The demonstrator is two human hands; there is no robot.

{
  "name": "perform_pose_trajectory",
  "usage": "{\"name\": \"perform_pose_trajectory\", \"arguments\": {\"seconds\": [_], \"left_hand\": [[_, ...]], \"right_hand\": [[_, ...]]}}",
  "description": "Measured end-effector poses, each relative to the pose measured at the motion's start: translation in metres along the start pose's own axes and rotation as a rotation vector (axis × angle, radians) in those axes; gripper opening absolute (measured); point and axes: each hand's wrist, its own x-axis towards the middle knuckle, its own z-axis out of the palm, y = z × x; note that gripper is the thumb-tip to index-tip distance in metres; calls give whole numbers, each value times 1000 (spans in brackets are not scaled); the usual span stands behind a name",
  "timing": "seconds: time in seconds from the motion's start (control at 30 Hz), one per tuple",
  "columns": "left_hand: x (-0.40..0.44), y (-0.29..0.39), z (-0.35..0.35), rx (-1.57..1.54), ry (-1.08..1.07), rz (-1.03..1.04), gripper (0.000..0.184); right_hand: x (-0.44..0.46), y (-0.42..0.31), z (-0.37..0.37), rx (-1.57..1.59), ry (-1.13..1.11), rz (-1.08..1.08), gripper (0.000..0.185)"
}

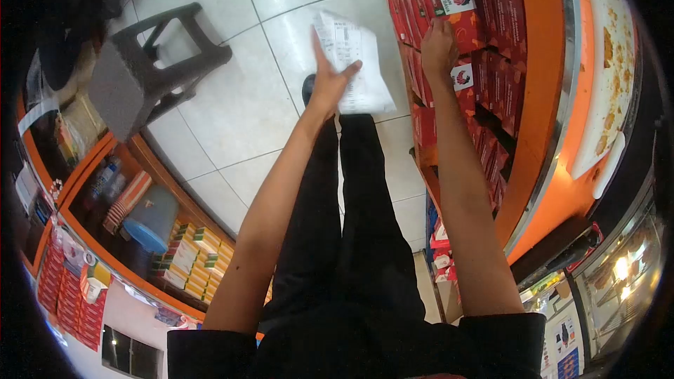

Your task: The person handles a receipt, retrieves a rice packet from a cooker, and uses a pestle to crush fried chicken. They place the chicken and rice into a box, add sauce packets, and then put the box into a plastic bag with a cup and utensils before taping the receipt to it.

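Observation:
My left hand (333,83) is closed on white printed papers (358,63), with the thumb lying across their front. They hang above the tiled floor, in front of my legs. My right hand (440,48) reaches to the shelf on the right, in front of a red box (446,1) with a white label. Its fingers are curled together against the stacked boxes; whether they grip one is hidden. Just below that hand, another red box (463,78) shows a similar label.
The orange shelf unit (537,161) with several red boxes runs along my right. A grey plastic stool (151,63) stands on the tiles at left. Behind it, a wooden shelf holds a blue container (153,217) and several yellow-and-white boxes (193,258).

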Motion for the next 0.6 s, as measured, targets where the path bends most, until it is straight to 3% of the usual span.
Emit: {"name": "perform_pose_trajectory", "arguments": {"seconds": [0.03,0.07,0.1,0.17,0.2,0.23,0.27,0.3,0.37,0.43,0.5,0.53,0.6], "left_hand": [[-2,0,-1,102,52,226,63],[0,0,-12,293,17,230,63],[1,2,-19,294,11,231,63],[2,5,-25,196,-64,60,59],[-6,11,-20,39,39,-52,52],[-6,6,-22,39,34,-55,52],[-7,-3,-28,-8,23,-98,51],[-7,-6,-31,-54,11,-138,49],[-6,-8,-42,-146,187,-187,50],[-7,-23,-73,-215,255,-221,52],[-22,-13,-75,-196,330,-222,54],[-33,-7,-80,-123,331,-301,53],[-52,-8,-89,-93,318,-309,53]], "right_hand": [[-2,0,1,37,23,15,12],[-3,-9,-7,36,29,19,12],[-11,-26,-23,95,-26,46,10],[-36,-59,-47,290,-136,20,12],[-61,-73,-37,469,-152,-75,10],[-76,-95,-44,446,-159,-317,9],[-84,-115,-59,574,-333,-279,7],[-83,-125,-66,642,-352,-277,9],[-63,-112,-42,1184,-472,-83,12],[-28,-79,-16,799,-13,-87,16],[-5,-32,23,283,205,50,14],[-4,-18,41,269,210,61,14],[-3,13,63,-136,-113,-62,15]]}}
